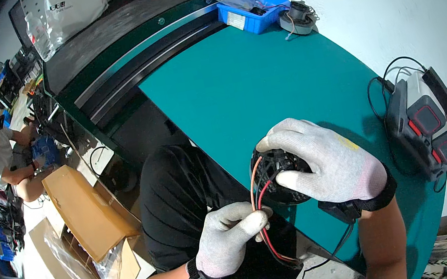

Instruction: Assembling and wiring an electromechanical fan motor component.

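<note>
My right hand (pixel 326 160), in a white glove, grips a round black part (pixel 280 160) with an open, web-like frame, over the near edge of the green tabletop (pixel 262 85). Its fingers lie over the top and its thumb presses on the front, hiding much of the part. Red, black and orange-pink wires (pixel 259 193) hang from the part. Lower down, my left hand (pixel 230 237), also gloved, pinches these wires between thumb and fingers. The wires run on below it to a dark end near my lap.
At the table's far end stand a blue bin (pixel 256 17) and a grey-black round device (pixel 298 18). A charger with battery packs (pixel 424 122) sits at the right by the wall. Left of my legs are open cardboard boxes (pixel 90 214); another person (pixel 1 149) sits beyond.
</note>
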A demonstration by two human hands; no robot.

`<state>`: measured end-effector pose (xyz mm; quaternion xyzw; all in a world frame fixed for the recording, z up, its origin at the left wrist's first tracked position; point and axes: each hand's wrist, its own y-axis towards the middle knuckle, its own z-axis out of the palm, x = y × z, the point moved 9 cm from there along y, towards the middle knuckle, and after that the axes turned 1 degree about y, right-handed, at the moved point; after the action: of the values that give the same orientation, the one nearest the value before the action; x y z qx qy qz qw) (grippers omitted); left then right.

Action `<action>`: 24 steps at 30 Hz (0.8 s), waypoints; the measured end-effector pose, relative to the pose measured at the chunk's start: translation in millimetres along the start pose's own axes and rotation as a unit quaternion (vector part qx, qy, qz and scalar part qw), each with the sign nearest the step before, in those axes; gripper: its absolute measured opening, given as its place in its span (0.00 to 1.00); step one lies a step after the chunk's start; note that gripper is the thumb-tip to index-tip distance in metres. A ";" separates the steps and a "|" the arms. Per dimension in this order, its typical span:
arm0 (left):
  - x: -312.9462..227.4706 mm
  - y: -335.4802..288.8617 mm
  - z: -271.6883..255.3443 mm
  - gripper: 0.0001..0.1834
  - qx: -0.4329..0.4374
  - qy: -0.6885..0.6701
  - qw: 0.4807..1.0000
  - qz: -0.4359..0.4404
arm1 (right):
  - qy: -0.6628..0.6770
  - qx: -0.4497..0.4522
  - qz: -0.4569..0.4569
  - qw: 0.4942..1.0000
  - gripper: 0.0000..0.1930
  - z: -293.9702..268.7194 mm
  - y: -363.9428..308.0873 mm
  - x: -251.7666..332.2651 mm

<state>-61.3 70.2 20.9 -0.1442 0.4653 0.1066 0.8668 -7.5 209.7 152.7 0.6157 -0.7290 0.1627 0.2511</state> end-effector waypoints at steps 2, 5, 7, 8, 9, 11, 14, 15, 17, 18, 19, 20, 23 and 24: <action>1.0 -0.1 0.4 0.12 0.003 -0.001 1.000 -0.004 | 0.002 -0.008 0.004 1.000 0.19 0.3 0.9 1.1; 3.1 0.8 1.2 0.11 0.007 0.000 1.000 -0.007 | 0.030 -0.041 0.010 0.999 0.13 -1.5 7.7 0.5; 4.0 1.5 2.1 0.11 0.011 0.008 1.000 -0.007 | -0.030 -0.076 -0.081 0.993 0.11 -2.4 11.7 18.7; 3.4 1.9 1.9 0.11 0.014 0.013 1.000 -0.006 | -0.059 -0.093 -0.123 0.986 0.10 -1.9 12.3 27.7; 2.6 2.2 1.7 0.11 0.017 0.020 1.000 -0.004 | -0.030 -0.077 -0.126 0.989 0.10 4.6 12.5 30.7; 2.2 1.2 -0.8 0.11 0.006 0.017 1.000 -0.010 | -0.058 -0.041 -0.140 0.988 0.09 12.8 11.4 36.9; -0.8 0.7 -1.3 0.11 0.012 0.024 1.000 -0.009 | -0.050 -0.026 -0.121 0.991 0.08 14.1 14.0 35.7; -1.9 0.9 -0.4 0.11 0.018 0.028 0.999 -0.007 | -0.025 -0.045 -0.096 0.994 0.08 11.7 15.6 32.4; -2.1 1.3 -0.8 0.11 0.018 0.032 0.999 -0.011 | 0.016 -0.084 -0.029 0.996 0.07 8.6 17.7 23.1; -1.9 1.5 -0.6 0.11 0.018 0.034 0.999 -0.013 | -0.004 -0.074 -0.038 0.996 0.07 9.4 17.5 25.1; -2.3 1.6 0.0 0.10 0.020 0.033 0.999 -0.011 | -0.029 -0.056 -0.042 0.997 0.06 12.6 17.7 26.4; -2.7 1.7 0.6 0.10 0.021 0.032 0.999 -0.008 | -0.055 -0.037 -0.047 0.997 0.06 16.1 18.1 27.4; -3.4 1.3 1.8 0.11 0.023 0.041 0.999 -0.003 | -0.100 -0.040 -0.068 0.992 0.07 16.8 18.2 31.7; -3.4 1.2 2.3 0.11 0.024 0.045 0.999 -0.002 | -0.097 -0.034 -0.069 0.992 0.07 17.3 18.2 31.4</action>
<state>-61.8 72.0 24.8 -0.1285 0.5064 0.0872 0.8482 -31.8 178.1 157.6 0.6681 -0.7110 0.0596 0.2111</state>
